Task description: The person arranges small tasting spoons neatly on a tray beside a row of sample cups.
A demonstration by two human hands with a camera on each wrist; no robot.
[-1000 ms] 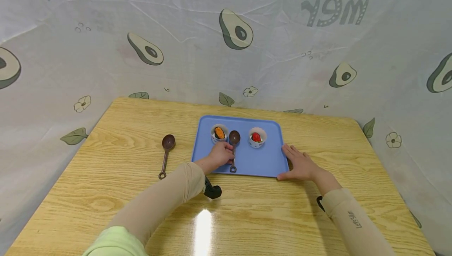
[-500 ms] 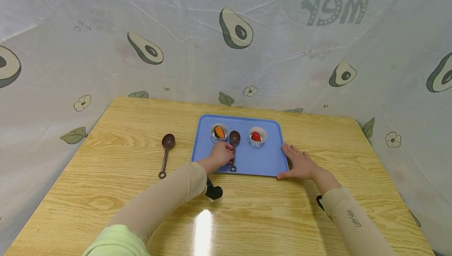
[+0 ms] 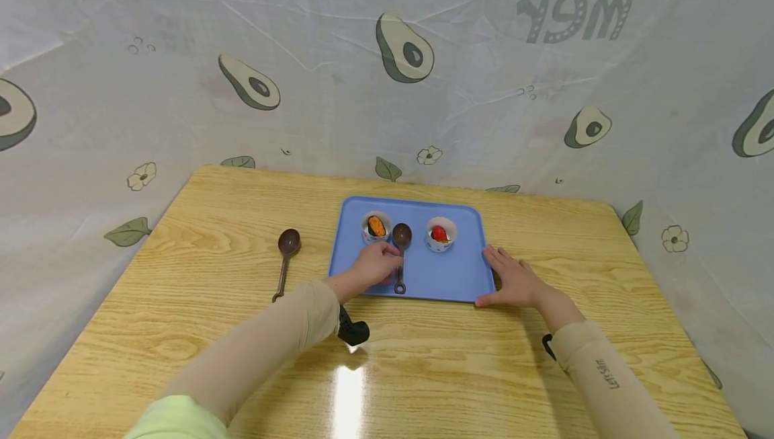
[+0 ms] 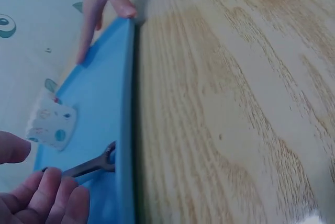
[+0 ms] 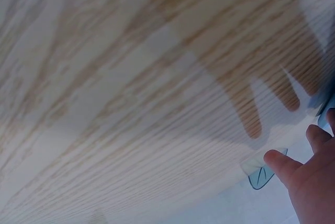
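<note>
A brown spoon (image 3: 402, 236) lies lengthwise on the blue tray (image 3: 435, 277), between two small patterned cups. My left hand (image 3: 375, 263) is at its handle. In the left wrist view the thumb (image 4: 13, 148) and the loosely bent fingers (image 4: 49, 198) stand apart, with the spoon handle (image 4: 86, 168) beyond the fingertips. The left cup (image 3: 375, 241) holds an orange-topped piece of sushi (image 3: 377, 226); in the right cup (image 3: 438, 246) is a red-topped piece (image 3: 439, 233). My right hand (image 3: 514, 282) rests with spread fingers on the tray's right edge.
Left of the tray, a second brown spoon (image 3: 289, 244) lies on the wooden table (image 3: 230, 224), its handle end partly behind my left sleeve. A white cloth with avocado prints (image 3: 326, 89) hangs behind the table and along its sides.
My left hand has drawn slightly left and toward me, and its fingers have loosened from the spoon handle. The spoon stays on the tray. My right hand has kept its place.
</note>
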